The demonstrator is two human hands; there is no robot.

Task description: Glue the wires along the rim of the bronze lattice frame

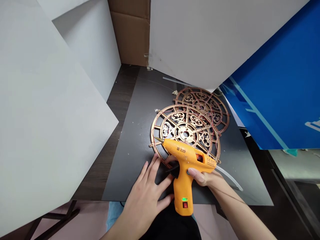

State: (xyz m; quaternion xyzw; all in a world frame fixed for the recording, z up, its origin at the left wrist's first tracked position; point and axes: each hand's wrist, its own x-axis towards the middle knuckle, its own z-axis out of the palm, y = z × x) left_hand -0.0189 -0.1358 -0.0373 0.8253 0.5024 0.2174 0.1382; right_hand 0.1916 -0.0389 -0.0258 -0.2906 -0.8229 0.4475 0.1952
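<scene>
- A yellow plastic glue gun with a pointed metal nozzle is just below the frame's centre; it is likely light and stiff, best taken by the handle, with fingers well off the nozzle, which may be hot
- The right hand, right of lower centre, is wrapped around that gun, thumb on its back edge
- The left hand, lower centre, has its fingers spread beside the near rim of the front disc; whether a fingertip presses the rim, I cannot tell
- The front round brown openwork disc sits at the centre, overlapping the rear round brown openwork disc up and to the right; both look thin, light and stiff, probably fragile at the tracery, so the outer ring or hub suits a hold
- The nozzle points over the front disc's left rim; contact is unclear
- Counted: two discs, one gun, one translucent curved glue stick behind it, one dark grey flat board beneath, one blue panel at upper right
</scene>
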